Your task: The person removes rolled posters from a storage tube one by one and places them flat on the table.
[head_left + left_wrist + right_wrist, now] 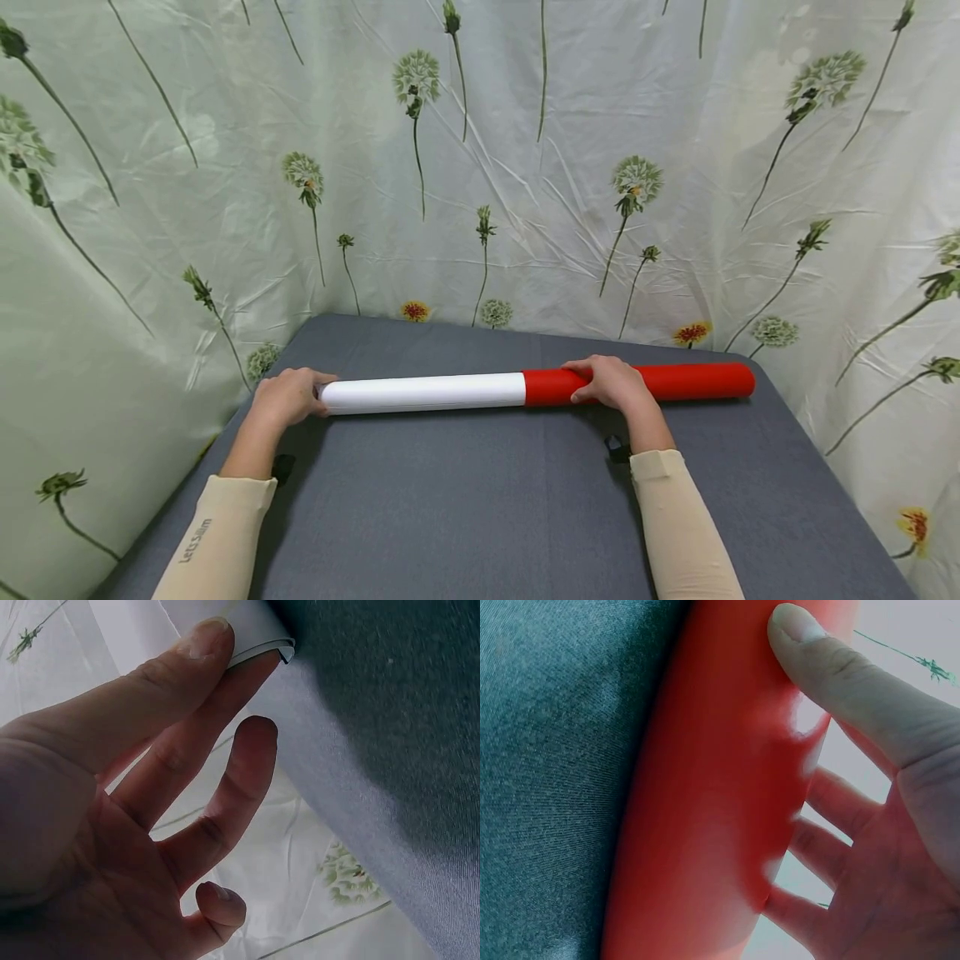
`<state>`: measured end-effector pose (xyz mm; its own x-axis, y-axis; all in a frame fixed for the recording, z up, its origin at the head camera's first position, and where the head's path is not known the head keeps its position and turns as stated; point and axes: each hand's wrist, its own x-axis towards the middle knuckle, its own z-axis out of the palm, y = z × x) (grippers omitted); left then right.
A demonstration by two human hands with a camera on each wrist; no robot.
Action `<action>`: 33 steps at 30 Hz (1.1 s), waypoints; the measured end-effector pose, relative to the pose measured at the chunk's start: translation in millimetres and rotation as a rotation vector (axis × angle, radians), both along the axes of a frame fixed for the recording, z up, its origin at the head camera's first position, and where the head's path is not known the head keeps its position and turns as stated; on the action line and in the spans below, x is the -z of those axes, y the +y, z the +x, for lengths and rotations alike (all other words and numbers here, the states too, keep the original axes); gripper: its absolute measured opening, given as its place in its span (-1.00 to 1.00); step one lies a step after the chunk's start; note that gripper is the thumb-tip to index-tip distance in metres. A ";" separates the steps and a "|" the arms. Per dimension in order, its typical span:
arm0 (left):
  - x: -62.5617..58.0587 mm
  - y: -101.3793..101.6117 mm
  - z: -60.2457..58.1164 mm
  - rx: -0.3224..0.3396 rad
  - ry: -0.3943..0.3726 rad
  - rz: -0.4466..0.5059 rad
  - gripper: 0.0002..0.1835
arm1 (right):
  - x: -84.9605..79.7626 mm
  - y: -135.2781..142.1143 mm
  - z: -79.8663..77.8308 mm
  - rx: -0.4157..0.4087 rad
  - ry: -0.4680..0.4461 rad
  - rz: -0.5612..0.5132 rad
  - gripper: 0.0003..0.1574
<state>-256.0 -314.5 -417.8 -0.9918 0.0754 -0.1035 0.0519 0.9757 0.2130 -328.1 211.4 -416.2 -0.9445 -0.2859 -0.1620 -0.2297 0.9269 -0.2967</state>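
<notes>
A long roll (427,393) lies across the grey table, white on its left half and glossy red on its right. In the left wrist view, the roll's white end (172,619) shows a thin, layered edge like a rolled sheet. My left hand (288,396) pinches that edge between thumb and a finger, its other fingers loosely bent below. My right hand (611,383) grips the red part (705,795), thumb over the near surface and fingers along the far side. Part of the red surface is hidden under this hand.
The grey table (435,500) narrows toward the back. A pale curtain (525,167) printed with dandelions hangs behind it and along both sides. Small black devices sit at the left wrist (283,468) and the right wrist (618,449).
</notes>
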 end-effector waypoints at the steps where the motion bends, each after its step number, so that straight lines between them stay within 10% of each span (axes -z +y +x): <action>1: -0.5 -0.7 0.5 -0.004 0.000 -0.001 -0.33 | 0.0 0.0 0.1 -0.003 0.001 0.000 -0.20; 33: -6.9 -25.8 5.9 -0.050 -0.036 0.027 -0.34 | -2.3 12.6 0.4 -0.004 -0.026 0.000 -0.19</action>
<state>-250.1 -340.3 -410.9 -0.9901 0.0294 -0.1375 -0.0045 0.9708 0.2398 -327.7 224.0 -413.9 -0.9388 -0.2894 -0.1867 -0.2252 0.9260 -0.3030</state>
